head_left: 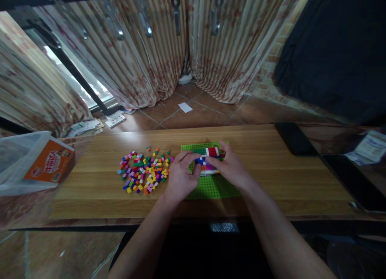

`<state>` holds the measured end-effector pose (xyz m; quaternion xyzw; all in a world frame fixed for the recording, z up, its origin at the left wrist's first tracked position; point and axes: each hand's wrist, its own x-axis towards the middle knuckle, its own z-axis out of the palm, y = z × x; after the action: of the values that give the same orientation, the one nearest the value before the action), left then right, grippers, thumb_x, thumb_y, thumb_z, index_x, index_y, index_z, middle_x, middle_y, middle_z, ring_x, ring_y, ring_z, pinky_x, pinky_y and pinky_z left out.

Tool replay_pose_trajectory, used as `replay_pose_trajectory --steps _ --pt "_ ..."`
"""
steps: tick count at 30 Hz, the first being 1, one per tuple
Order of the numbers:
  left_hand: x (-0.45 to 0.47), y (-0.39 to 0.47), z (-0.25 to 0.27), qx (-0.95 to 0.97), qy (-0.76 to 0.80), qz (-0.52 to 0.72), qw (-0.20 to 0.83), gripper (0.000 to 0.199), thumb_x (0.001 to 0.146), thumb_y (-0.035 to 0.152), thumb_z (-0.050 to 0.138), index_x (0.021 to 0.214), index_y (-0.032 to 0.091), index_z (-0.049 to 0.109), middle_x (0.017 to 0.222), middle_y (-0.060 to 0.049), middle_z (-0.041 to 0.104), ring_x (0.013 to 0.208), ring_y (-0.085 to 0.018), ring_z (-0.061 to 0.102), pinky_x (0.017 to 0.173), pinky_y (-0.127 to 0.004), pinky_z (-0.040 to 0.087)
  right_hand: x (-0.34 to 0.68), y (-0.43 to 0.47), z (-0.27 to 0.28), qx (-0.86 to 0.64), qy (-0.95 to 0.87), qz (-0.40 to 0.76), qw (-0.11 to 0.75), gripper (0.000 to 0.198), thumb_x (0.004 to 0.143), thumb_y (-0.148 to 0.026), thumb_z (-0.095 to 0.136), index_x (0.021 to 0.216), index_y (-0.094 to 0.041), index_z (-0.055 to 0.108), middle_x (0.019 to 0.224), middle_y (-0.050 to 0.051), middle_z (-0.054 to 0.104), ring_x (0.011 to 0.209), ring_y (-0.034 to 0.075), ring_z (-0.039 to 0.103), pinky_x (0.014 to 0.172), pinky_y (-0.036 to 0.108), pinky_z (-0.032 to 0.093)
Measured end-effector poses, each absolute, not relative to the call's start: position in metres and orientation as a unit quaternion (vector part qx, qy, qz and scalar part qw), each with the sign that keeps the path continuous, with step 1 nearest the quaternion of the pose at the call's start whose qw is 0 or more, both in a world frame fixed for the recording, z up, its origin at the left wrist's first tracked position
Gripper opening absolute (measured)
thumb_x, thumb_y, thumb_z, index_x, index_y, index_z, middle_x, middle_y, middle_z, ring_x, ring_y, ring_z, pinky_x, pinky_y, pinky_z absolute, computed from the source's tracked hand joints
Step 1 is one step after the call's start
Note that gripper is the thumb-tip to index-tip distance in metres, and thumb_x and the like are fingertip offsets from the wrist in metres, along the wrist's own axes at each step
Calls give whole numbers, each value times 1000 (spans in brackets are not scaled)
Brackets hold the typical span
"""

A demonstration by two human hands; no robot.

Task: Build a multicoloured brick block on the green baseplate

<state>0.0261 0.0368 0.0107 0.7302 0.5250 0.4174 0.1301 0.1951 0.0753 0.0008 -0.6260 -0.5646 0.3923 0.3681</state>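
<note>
A green studded baseplate point(208, 189) lies on the wooden tabletop, carrying a block of toy bricks point(208, 166) in blue, white, orange and purple. Behind that block, red and white bricks point(212, 151) sit near the plate's far edge. My left hand point(183, 174) is at the left side of the built bricks, thumb and fingers pinched close to the blue ones; what lies between the fingertips is too small to make out. From the right, my right hand point(230, 166) curls round the bricks, its thumb and fingers on their right end.
Loose coloured bricks point(144, 172) are spread left of the plate on the table point(105, 198). A plastic bag with an orange package point(50, 160) stands at the left end. A black phone point(295, 139) and a larger dark flat device point(356, 182) lie to the right.
</note>
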Motion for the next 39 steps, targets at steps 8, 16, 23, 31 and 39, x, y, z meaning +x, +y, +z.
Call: replay_pose_trajectory --steps 8,16,23,31,39 --pt "0 41 19 685 565 446 111 21 81 10 53 95 19 67 89 -3 67 81 -14 62 76 -28 52 190 72 1 -612 -581 398 359 74 63 -39 74 131 -23 50 122 10 63 116 29 56 106 49 37" --pt "-29 42 22 644 601 464 88 20 80 12 53 90 19 68 84 -2 67 75 -13 62 71 -26 51 189 72 5 -632 -578 388 339 71 62 -38 75 128 -23 53 122 11 63 114 31 57 104 49 39" --pt "-81 40 24 604 661 425 132 15 77 20 57 84 16 69 76 -3 69 65 -13 60 61 -24 48 188 74 -3 -621 -593 368 356 71 61 -41 75 126 -21 56 120 13 63 113 33 58 102 51 39" --pt "-108 25 22 678 633 281 247 11 72 19 61 75 18 71 65 1 65 57 -11 56 53 -21 44 197 76 -5 -612 -589 403 342 74 61 -47 77 127 -22 56 115 11 67 106 32 62 98 52 43" --pt "-53 25 22 803 536 213 154 11 77 17 65 80 25 72 82 -1 70 85 -18 64 79 -29 50 197 76 -2 -598 -581 415 365 62 68 -53 72 120 -21 61 107 9 70 100 29 65 95 50 45"
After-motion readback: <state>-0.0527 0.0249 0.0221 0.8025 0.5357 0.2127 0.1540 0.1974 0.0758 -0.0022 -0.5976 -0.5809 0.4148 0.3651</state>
